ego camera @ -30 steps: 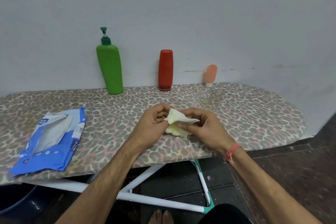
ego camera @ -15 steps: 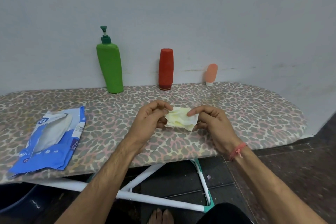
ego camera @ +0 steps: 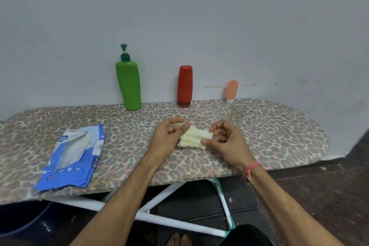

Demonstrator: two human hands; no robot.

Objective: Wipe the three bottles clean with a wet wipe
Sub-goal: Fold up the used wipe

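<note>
Three bottles stand along the wall at the back of the leopard-print ironing board [ego camera: 269, 126]: a tall green pump bottle [ego camera: 128, 84], a red bottle [ego camera: 185, 86] standing on its cap, and a small peach tube [ego camera: 231, 91]. In front of them, above the board's middle, I hold a folded pale yellow wet wipe [ego camera: 194, 139] between both hands. My left hand [ego camera: 168, 140] pinches its left end with thumb and fingers. My right hand [ego camera: 225, 144] pinches its right end. The wipe is stretched a little between them.
A blue and white wipes packet [ego camera: 73, 156] lies open on the board's left part. White and teal board legs [ego camera: 179, 217] cross below, over a dark tiled floor. A dark tub [ego camera: 22, 219] sits at the lower left. The wall is right behind the bottles.
The crumpled wipe has been pulled out flatter and wider between my hands. My hands have moved slightly apart, the right one shifting to the right.
</note>
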